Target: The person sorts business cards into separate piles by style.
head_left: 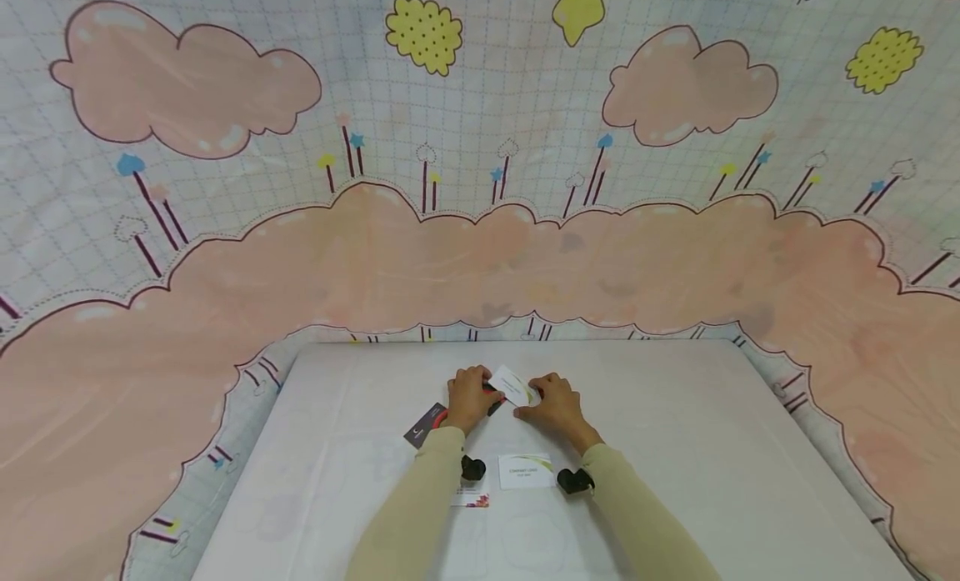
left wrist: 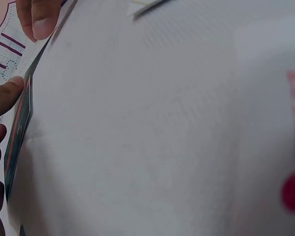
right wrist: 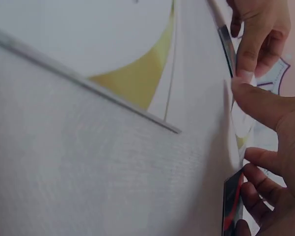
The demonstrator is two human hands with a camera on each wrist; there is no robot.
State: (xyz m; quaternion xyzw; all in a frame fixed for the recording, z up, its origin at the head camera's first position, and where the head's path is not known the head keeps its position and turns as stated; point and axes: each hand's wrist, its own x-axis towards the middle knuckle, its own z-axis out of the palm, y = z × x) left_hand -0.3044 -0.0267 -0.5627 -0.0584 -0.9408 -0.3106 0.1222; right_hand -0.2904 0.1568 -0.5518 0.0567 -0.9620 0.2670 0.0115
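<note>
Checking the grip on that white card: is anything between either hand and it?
Nothing visible. The left hand and right hand both pinch the white card directly, above the table.

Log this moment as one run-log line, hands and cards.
left hand: holds white card | right hand: holds same card | dark card: on table by left hand | two more cards: near wrists

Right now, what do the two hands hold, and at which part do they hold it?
Both hold one white card above the table: the left hand pinches its left end, the right hand its right end.
</note>
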